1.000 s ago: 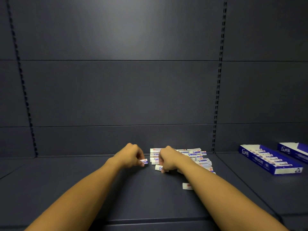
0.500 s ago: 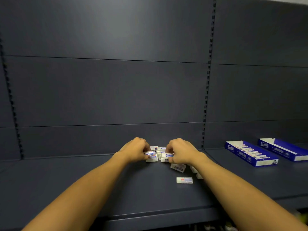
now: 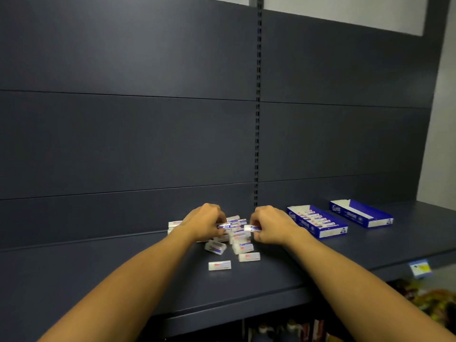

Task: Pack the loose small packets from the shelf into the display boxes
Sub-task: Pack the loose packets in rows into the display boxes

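Both hands are gathering from the loose packets [image 3: 235, 234] between them: our left hand [image 3: 206, 222] is pinching one packet, our right hand [image 3: 270, 227] another, ready for boxing. Just right of our right hand, the part-filled display box [image 3: 317, 222] is waiting on the shelf [image 3: 123, 280], with the emptier box [image 3: 361, 213] beyond.

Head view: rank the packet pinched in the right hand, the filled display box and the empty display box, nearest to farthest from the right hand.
1. Pinched packet, in the right hand.
2. Filled display box, just to its right.
3. Empty display box, farther right.
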`<state>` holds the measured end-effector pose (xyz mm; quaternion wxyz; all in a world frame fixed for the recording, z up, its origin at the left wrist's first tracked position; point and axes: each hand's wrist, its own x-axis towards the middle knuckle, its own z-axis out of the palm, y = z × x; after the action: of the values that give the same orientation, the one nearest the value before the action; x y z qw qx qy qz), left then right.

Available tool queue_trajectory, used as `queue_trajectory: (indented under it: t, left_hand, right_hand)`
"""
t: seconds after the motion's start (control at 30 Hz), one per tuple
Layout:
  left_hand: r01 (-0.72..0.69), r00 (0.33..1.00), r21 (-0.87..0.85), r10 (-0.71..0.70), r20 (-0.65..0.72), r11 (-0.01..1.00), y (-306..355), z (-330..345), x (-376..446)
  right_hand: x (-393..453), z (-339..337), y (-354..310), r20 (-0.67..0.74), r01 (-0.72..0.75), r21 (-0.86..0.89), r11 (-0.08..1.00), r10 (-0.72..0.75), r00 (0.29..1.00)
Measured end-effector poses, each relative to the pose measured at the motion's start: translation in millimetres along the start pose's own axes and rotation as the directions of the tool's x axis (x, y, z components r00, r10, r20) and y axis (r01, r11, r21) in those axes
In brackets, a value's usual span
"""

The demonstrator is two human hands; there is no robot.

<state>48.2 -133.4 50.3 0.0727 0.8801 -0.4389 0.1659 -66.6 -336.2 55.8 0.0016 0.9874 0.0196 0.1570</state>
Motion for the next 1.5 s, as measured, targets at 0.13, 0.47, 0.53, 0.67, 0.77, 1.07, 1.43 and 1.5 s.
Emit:
queue_trajectory:
  t: [0.13,0.47,0.53,0.67,0.77,1.07,1.43,1.5]
  left_hand:
    - [-0.008,1.000,-0.010,0.008,0.005,1.000,40,9,18]
    - [0.008,0.999,-0.065,-0.006,0.036,0.998,142,32,60]
    - [0.015,0.999,-0.062,-0.012,0.047,0.998,158,37,66]
    - [0.025,0.998,-0.051,-0.023,0.053,0.998,184,45,77]
    - [0.024,0.998,-0.053,-0.021,0.054,0.998,200,49,86]
    - [0.020,0.999,-0.090,-0.018,0.026,0.996,218,56,122]
    - [0.068,0.996,-0.073,-0.071,-0.045,0.995,200,81,196]
    - [0.080,0.995,-0.080,-0.085,-0.051,0.994,195,83,211]
  right_hand:
    - [-29,-3,36,0.024,-0.066,0.024,0.998,0.065,0.998]
    - [-98,-14,139,0.043,-0.171,0.059,0.983,0.169,0.985]
    - [-111,-15,156,0.046,-0.186,0.070,0.980,0.183,0.982]
    - [-131,-16,187,0.073,-0.191,0.072,0.979,0.186,0.980]
    - [-139,-17,206,0.070,-0.191,0.083,0.978,0.185,0.980]
    - [-132,-12,249,0.044,-0.200,0.122,0.972,0.196,0.980]
    - [-76,-10,305,-0.006,-0.154,0.069,0.986,0.155,0.988]
    - [-58,-9,316,-0.021,-0.136,0.057,0.989,0.137,0.990]
